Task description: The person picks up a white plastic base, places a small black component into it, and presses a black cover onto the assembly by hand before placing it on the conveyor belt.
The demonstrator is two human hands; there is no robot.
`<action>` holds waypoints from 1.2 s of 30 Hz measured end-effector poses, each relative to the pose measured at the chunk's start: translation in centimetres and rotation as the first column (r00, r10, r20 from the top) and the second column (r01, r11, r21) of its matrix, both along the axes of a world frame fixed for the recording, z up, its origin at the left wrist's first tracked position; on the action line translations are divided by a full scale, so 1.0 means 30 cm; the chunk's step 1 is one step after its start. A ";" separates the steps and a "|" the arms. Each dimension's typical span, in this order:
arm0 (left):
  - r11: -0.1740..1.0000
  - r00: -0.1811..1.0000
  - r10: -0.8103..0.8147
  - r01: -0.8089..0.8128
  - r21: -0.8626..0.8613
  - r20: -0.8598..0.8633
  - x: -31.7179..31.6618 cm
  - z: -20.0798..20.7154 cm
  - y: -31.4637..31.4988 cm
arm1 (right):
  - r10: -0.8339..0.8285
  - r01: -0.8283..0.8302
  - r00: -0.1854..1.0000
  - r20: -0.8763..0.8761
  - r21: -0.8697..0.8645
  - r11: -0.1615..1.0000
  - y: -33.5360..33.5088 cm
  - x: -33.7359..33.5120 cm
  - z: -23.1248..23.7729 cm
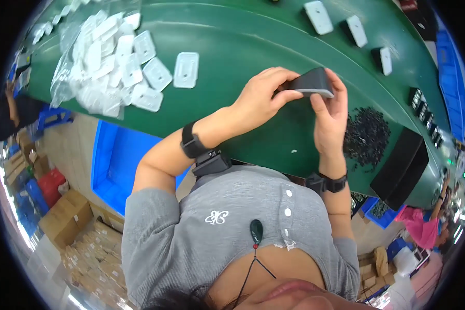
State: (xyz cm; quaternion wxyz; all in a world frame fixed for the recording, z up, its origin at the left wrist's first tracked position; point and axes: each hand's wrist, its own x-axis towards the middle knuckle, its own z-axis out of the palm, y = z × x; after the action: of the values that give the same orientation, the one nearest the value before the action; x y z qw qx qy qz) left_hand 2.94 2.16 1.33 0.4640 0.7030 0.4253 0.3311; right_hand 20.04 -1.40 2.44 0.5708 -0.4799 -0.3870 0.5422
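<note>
Above the near side of the green work surface (pixel 227 49), both my hands grip a black housing (pixel 313 79) with a pale plate along its lower edge. My left hand (pixel 263 95) pinches its left end between thumb and fingers. Around the right end, the fingers and thumb of my right hand (pixel 331 116) are closed. A loose heap of small black parts (pixel 367 135) lies just right of that hand. To the left, a pile of white plastic plates (pixel 108 64) spills from a clear bag, and a single white plate (pixel 186 70) lies beside it.
Several black housings with white faces, one of them a housing (pixel 355 31), stand at the far right. A long black box (pixel 400 168) sits at the right edge. Below the table are a blue bin (pixel 121 160) and cardboard boxes (pixel 64 217). Other people appear at both sides.
</note>
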 end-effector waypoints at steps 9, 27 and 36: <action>0.736 0.531 0.645 -0.238 0.634 -0.550 -0.359 0.027 -0.034 | -0.462 0.333 0.720 0.517 0.328 0.884 0.246 0.549 0.107; 0.897 0.545 0.433 -0.182 0.403 -0.718 -0.484 0.024 0.010 | -0.283 0.176 0.123 0.951 0.260 0.950 0.405 0.844 0.118; 0.835 0.643 0.475 -0.115 0.538 -0.600 -0.412 0.021 -0.018 | -0.104 -0.165 0.250 0.963 0.148 0.975 -0.068 0.277 0.023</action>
State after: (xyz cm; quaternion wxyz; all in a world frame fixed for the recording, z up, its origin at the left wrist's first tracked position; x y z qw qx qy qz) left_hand -9.42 1.63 1.94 0.0227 0.7803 0.5939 0.1948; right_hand 28.36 -3.43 3.13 0.2520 -0.6373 -0.7214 0.0995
